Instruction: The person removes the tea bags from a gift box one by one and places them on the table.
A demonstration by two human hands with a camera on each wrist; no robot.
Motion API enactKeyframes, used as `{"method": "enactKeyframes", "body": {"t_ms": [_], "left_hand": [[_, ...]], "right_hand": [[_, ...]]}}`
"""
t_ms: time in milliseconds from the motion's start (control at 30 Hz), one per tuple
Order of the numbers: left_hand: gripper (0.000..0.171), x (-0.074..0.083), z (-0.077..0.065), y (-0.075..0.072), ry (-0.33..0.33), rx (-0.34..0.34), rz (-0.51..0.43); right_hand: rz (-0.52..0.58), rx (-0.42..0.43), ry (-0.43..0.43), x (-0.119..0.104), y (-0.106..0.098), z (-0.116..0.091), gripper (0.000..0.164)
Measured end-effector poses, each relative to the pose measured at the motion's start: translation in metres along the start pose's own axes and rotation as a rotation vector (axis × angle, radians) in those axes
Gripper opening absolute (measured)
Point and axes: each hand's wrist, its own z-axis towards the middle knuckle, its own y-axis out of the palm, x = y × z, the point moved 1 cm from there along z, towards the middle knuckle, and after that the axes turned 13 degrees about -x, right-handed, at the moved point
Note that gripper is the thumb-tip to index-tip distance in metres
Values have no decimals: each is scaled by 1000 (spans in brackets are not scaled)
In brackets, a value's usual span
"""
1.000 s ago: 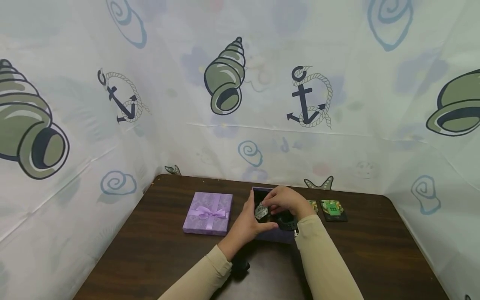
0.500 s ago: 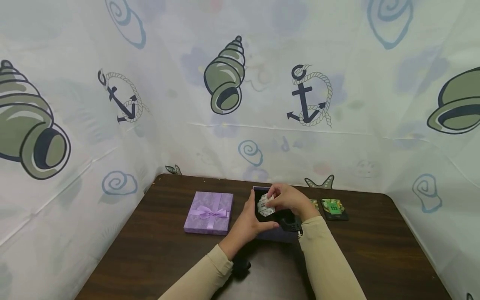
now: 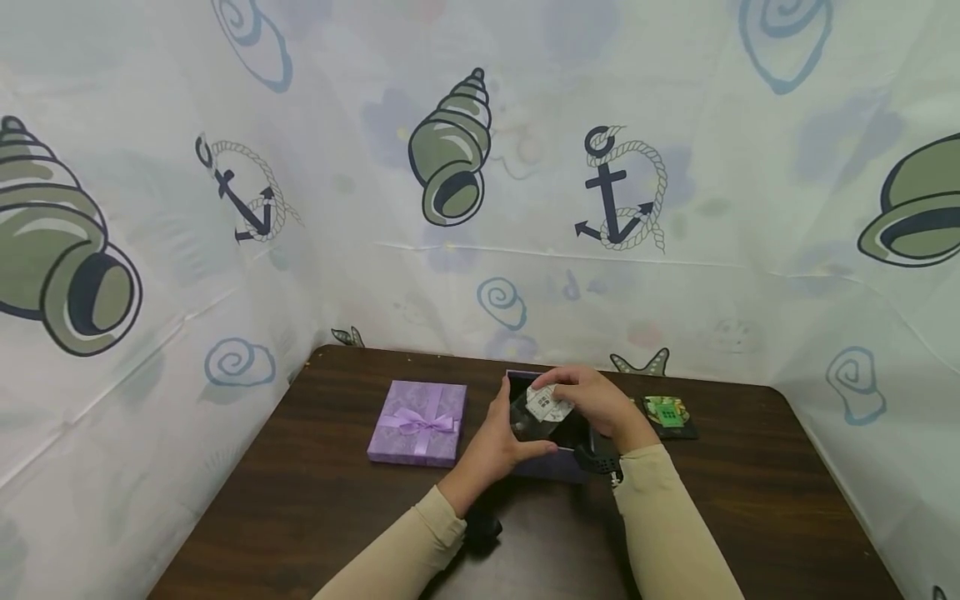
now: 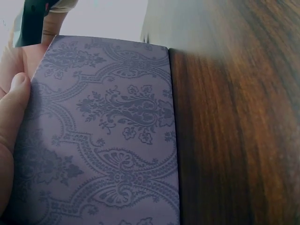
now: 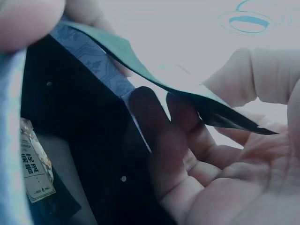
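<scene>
An open purple box (image 3: 550, 469) with a black inside stands tilted near the middle of the table. My left hand (image 3: 495, 446) grips its left side, with the thumb along the near edge. The left wrist view shows the patterned outer wall of the box (image 4: 117, 117) close up. Over the opening, my right hand (image 3: 600, 404) pinches a flat dark packet with a pale printed label (image 3: 546, 403). The right wrist view sees this packet (image 5: 111, 46) nearly edge-on. Lower inside the box lies another labelled packet (image 5: 38, 171), partly hidden by the box wall.
A purple lid with a ribbon bow (image 3: 416, 423) lies left of the box. To the right is a dark packet with a green label (image 3: 669, 416); a second one beside it is mostly hidden by my right hand. Patterned cloth (image 3: 360, 200) hangs behind the table (image 3: 300, 500).
My right hand has moved a little right and up with the packet, whose pale label shows higher above the box. My left hand keeps its grip on the box.
</scene>
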Motion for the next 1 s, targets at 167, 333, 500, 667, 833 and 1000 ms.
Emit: {"method": "enactKeyframes", "body": {"t_ms": [167,333,500,667,833,1000], "left_hand": [[143,1,-1,0,2,-1,-4],[141,1,-1,0,9,0,-8],[142,0,-1,-1,4,-10,-13],[144,-2,0,0,11,-19,-19],[147,-3,0,1,21,-18,-9],[147,-3,-1,1,10,-12,-10]], "right_hand": [[-22,97,56,-4,1,-7,36],[-116,186,76,-13,1,-20,31],[-189,238,23,-20,0,-41,46],[-183,331,-49,-31,-5,-67,67],[-82,408,-111,-41,-13,-95,76],[-80,511,-121,-47,-20,-125,61]]}}
